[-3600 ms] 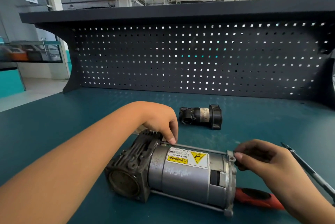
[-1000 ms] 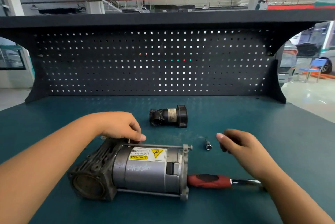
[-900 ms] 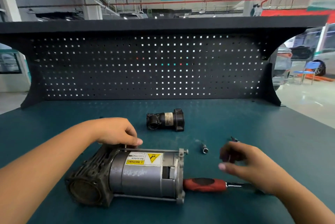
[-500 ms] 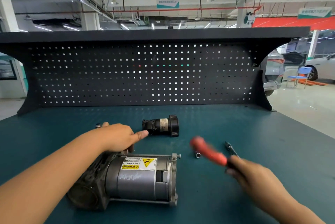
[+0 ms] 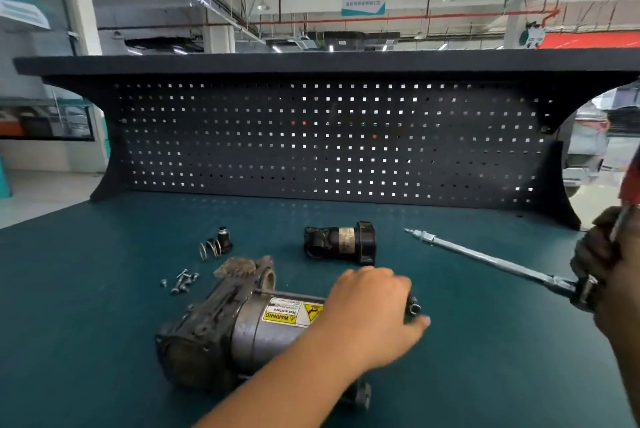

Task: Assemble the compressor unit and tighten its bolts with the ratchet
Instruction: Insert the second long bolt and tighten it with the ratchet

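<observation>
The grey compressor unit (image 5: 242, 330) lies on its side on the teal bench, its yellow warning label facing up. My left hand (image 5: 370, 309) reaches across its right end and pinches a small socket (image 5: 414, 307) at the fingertips; the hand is blurred. At the right edge, my right hand (image 5: 606, 271) grips the ratchet (image 5: 585, 289) near its head. The red handle (image 5: 632, 181) points up. A long metal extension bar (image 5: 485, 257) runs from the head out to the upper left, above the bench.
A black cylindrical part (image 5: 339, 244) lies behind the compressor. A spring with a small black fitting (image 5: 214, 247) and several loose screws (image 5: 180, 280) sit to the left. The dark pegboard panel (image 5: 311, 140) closes the back of the bench (image 5: 86, 289).
My right hand picked the ratchet up off the bench and carried it to the right edge. My left hand left the compressor's top bolt and reached right to the socket.
</observation>
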### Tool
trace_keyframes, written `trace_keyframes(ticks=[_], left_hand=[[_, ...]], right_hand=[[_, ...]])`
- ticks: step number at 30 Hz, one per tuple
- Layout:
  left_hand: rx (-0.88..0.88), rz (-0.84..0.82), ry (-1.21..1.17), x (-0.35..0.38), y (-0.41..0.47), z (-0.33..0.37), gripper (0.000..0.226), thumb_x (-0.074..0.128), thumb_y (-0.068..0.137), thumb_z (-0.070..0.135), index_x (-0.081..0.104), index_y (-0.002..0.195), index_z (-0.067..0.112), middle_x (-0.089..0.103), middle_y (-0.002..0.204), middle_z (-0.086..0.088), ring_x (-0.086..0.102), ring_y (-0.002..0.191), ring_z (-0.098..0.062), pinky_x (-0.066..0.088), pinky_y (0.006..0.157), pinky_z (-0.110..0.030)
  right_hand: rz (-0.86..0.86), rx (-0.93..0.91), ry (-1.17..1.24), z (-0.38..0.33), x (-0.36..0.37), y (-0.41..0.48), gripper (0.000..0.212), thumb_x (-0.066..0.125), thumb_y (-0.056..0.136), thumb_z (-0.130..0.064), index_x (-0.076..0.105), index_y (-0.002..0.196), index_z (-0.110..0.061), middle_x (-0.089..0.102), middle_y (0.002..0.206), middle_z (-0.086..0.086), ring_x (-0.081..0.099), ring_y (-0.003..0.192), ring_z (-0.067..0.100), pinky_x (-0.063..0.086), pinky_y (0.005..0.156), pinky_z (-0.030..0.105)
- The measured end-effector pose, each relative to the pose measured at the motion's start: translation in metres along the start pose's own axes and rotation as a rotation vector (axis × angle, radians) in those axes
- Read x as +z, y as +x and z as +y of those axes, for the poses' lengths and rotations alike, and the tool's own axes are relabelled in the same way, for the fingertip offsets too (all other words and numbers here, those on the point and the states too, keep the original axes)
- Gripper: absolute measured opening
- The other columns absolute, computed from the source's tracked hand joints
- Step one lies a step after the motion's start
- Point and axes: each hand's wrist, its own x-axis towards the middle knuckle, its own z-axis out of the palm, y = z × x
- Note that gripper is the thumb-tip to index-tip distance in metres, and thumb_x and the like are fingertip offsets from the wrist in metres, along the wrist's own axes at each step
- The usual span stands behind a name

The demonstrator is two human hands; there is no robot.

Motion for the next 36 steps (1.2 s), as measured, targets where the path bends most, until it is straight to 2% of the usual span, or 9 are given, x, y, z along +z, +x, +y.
trace_keyframes(ticks=[4,7,10,14,17,20,24,26,36], left_hand=[[-0.034,-0.037,-0.136,-0.004,0.008,-0.028,0.036,0.055,0.087,0.050,0.060,0.110,0.023,0.058,0.112,0.006,0.049,0.108,-0.011,0.042,0.090,-0.029],[-0.041,0.054,-0.299,0.002,0.005,-0.034,0.032,0.048,0.091,0.050,0.061,0.102,0.023,0.061,0.106,0.010,0.053,0.099,-0.006,0.042,0.084,-0.024],[-0.065,0.219,-0.365,0.006,0.001,-0.037,0.039,0.034,0.097,0.043,0.063,0.092,0.019,0.067,0.088,0.007,0.059,0.083,-0.006,0.047,0.075,-0.028],[-0.181,0.139,-0.517,0.007,0.001,-0.045,0.037,0.035,0.099,0.037,0.061,0.074,0.030,0.068,0.070,0.015,0.060,0.069,0.008,0.040,0.060,-0.010],[-0.182,0.112,-0.564,0.007,0.002,-0.046,0.037,0.039,0.099,0.035,0.064,0.071,0.029,0.068,0.070,0.015,0.064,0.069,0.000,0.051,0.067,-0.024],[-0.186,0.104,-0.557,0.006,0.000,-0.046,0.038,0.041,0.098,0.038,0.066,0.071,0.029,0.070,0.072,0.008,0.066,0.070,-0.014,0.054,0.072,-0.034],[-0.181,0.105,-0.470,0.005,0.001,-0.046,0.040,0.044,0.096,0.041,0.070,0.071,0.027,0.055,0.044,0.008,0.049,0.042,-0.007,0.036,0.046,-0.016],[-0.182,0.108,-0.476,0.005,0.001,-0.046,0.040,0.045,0.096,0.041,0.072,0.070,0.026,0.047,0.038,0.005,0.041,0.036,-0.006,0.032,0.045,-0.013],[-0.198,0.115,-0.481,0.004,0.000,-0.044,0.041,0.045,0.096,0.041,0.072,0.068,0.027,0.039,0.032,0.009,0.040,0.035,-0.006,0.034,0.044,-0.012]], right_hand=[[-0.070,0.147,0.111,0.009,-0.005,0.006,0.036,0.023,0.104,-0.028,0.043,0.075,-0.020,0.030,0.037,-0.012,0.008,0.043,0.016,0.007,0.040,0.015],[-0.149,0.165,0.212,0.020,-0.017,0.016,0.039,0.023,0.104,-0.030,0.045,0.073,-0.022,0.031,0.038,-0.012,0.009,0.044,0.016,0.014,0.037,0.012],[-0.408,0.261,0.534,0.030,-0.023,0.016,0.046,0.023,0.104,-0.028,0.058,0.083,-0.008,0.025,0.052,0.002,0.010,0.043,0.014,0.025,0.040,0.020],[-0.566,0.313,0.666,0.026,-0.018,0.011,0.050,0.023,0.103,-0.027,0.065,0.088,-0.003,0.025,0.056,0.006,0.020,0.044,0.013,0.029,0.046,0.020],[-0.381,0.127,0.300,0.021,-0.014,0.003,0.044,0.029,0.100,-0.032,0.062,0.075,-0.017,0.032,0.046,-0.008,0.011,0.040,0.013,0.024,0.041,0.010],[-0.378,0.101,0.280,0.019,-0.011,-0.001,0.043,0.029,0.101,-0.031,0.060,0.075,-0.018,0.034,0.045,-0.009,0.011,0.039,0.013,0.024,0.042,0.008],[-0.367,0.083,0.260,0.014,-0.008,-0.003,0.036,0.034,0.098,-0.036,0.057,0.077,-0.018,0.033,0.046,-0.009,0.011,0.039,0.013,0.023,0.042,0.009],[-0.362,0.066,0.253,0.012,-0.007,-0.005,0.036,0.033,0.098,-0.037,0.056,0.077,-0.018,0.032,0.046,-0.009,0.011,0.039,0.013,0.021,0.042,0.010],[-0.321,0.070,0.255,0.011,-0.004,-0.009,0.037,0.030,0.101,-0.034,0.051,0.078,-0.014,0.032,0.045,-0.009,0.010,0.041,0.014,0.020,0.041,0.012]])
